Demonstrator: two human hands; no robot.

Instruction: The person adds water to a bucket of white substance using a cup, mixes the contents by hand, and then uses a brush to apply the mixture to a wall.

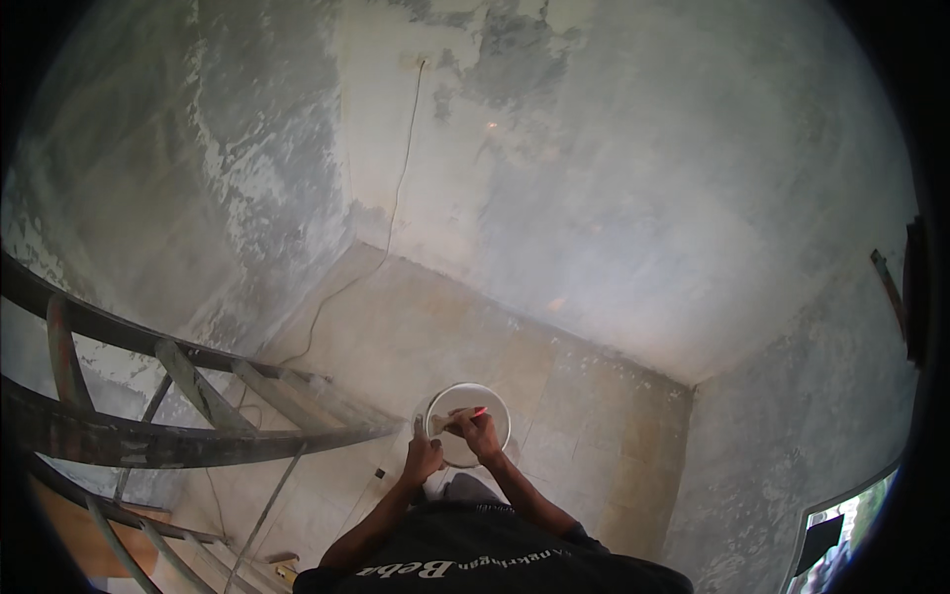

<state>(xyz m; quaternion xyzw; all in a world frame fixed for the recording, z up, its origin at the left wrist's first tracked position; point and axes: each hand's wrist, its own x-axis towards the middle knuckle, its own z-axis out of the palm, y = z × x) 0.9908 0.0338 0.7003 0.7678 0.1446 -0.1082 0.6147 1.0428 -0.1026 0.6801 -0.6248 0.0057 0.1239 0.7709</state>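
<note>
Below me stands a round white bucket with pale material inside it. My left hand is closed at the bucket's left rim, with a small greyish tip showing above the fingers. Over the bucket's mouth, my right hand grips a paintbrush with a red handle end. The brush's pale head points left toward my left hand; my fingers cover most of its middle.
A worn wooden ladder reaches in from the left, close to my left arm. A thin cable runs down the patchy wall onto the tiled floor. An opening lies at lower right.
</note>
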